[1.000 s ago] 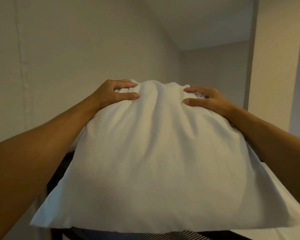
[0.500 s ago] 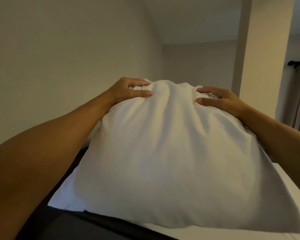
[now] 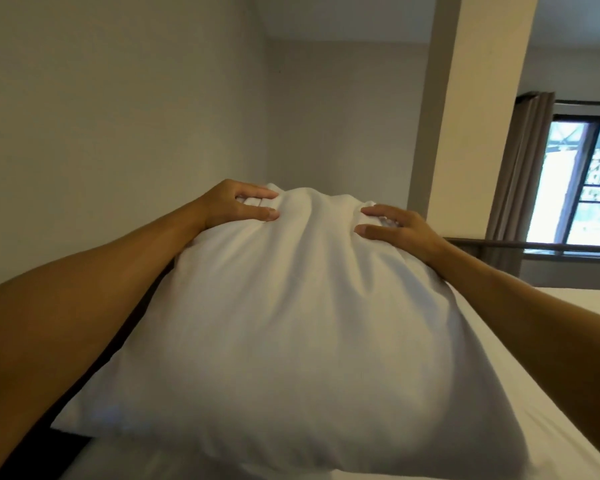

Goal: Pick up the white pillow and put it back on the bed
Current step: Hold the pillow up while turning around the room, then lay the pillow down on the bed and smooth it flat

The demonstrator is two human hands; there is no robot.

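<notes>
The white pillow (image 3: 302,327) fills the middle of the head view, its near edge lying over the bed (image 3: 548,358) with its white sheet. My left hand (image 3: 234,206) grips the pillow's far left corner, fingers bunched into the fabric. My right hand (image 3: 399,230) clasps the far right corner the same way. Both arms stretch forward along the pillow's sides. The pillow hides the part of the bed beneath it.
A plain wall (image 3: 118,116) stands close on the left. A dark bed frame edge (image 3: 66,448) shows at the lower left. A square pillar (image 3: 471,109) rises behind the pillow. A dark rail (image 3: 534,244), a curtain (image 3: 520,168) and a window (image 3: 582,181) are at right.
The pillow has moved forward and down over the white sheet, with both hands still gripping its far corners. The view has swung right, bringing the window and more mattress into sight.
</notes>
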